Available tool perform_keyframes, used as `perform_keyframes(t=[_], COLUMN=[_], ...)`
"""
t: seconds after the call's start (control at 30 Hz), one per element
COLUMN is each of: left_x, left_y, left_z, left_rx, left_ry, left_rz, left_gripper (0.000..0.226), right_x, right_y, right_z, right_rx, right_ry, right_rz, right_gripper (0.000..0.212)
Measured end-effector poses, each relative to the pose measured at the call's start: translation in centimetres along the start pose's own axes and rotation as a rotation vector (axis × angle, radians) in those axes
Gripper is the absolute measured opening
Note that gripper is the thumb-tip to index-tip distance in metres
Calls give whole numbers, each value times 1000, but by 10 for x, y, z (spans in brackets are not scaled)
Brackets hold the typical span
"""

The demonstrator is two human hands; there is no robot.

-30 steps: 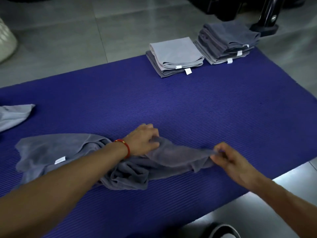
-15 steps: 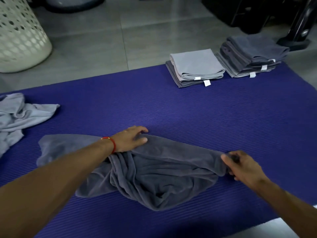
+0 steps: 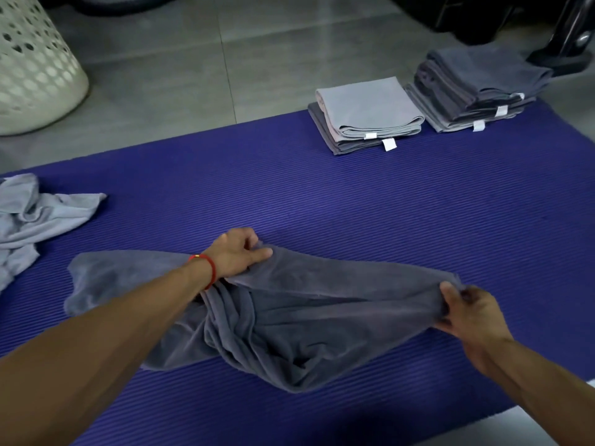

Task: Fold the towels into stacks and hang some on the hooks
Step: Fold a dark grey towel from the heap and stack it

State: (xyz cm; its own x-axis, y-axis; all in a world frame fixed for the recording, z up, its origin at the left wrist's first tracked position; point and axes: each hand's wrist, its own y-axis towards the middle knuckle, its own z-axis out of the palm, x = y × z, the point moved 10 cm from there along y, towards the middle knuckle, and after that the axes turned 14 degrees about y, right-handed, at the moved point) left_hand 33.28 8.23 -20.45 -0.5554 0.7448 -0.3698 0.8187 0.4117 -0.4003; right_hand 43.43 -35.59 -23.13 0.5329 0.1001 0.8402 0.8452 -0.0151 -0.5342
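Two hands (image 3: 240, 254) (image 3: 471, 312) pinch one dark towel (image 3: 289, 323).

The perforated laundry basket (image 3: 35, 66) at upper left is cut off by the top and left edges. The crumpled light grey towel (image 3: 29, 220) runs off the left edge. Dark objects along the top right, one a black stand base (image 3: 566, 43), are cropped and too dim to identify. The left forearm covers part of the dark grey towel (image 3: 289, 320). The white tags (image 3: 389, 144) on the folded stacks are too small to read.
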Motion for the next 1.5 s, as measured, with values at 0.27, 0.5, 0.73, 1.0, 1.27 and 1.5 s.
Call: perform_keyframes(t=[0.27, 0.5, 0.73, 1.0, 1.27, 1.5], left_x=[-64, -131, -97, -197, -410, -597], left_y=[2, 25, 50, 85, 147, 172], left_z=[-67, -40, 52, -30, -50, -58], left_rx=[-263, -26, 65, -297, -426, -497], left_ry=[-258, -521, -298, -52, 137, 26], left_rz=[145, 156, -174, 143, 463, 588], left_gripper=[37, 47, 6, 11, 14, 21], right_x=[102, 95, 1, 25, 52, 103], right_y=[2, 23, 38, 50, 68, 93], right_z=[-64, -125, -112, -146, -251, -355], right_rx=[-158, -302, -134, -300, -501, -857], right_ry=[-181, -255, -187, 99, 483, 655], right_rz=[-422, -357, 39, -76, -205, -365], right_gripper=[22, 25, 21, 11, 5, 18])
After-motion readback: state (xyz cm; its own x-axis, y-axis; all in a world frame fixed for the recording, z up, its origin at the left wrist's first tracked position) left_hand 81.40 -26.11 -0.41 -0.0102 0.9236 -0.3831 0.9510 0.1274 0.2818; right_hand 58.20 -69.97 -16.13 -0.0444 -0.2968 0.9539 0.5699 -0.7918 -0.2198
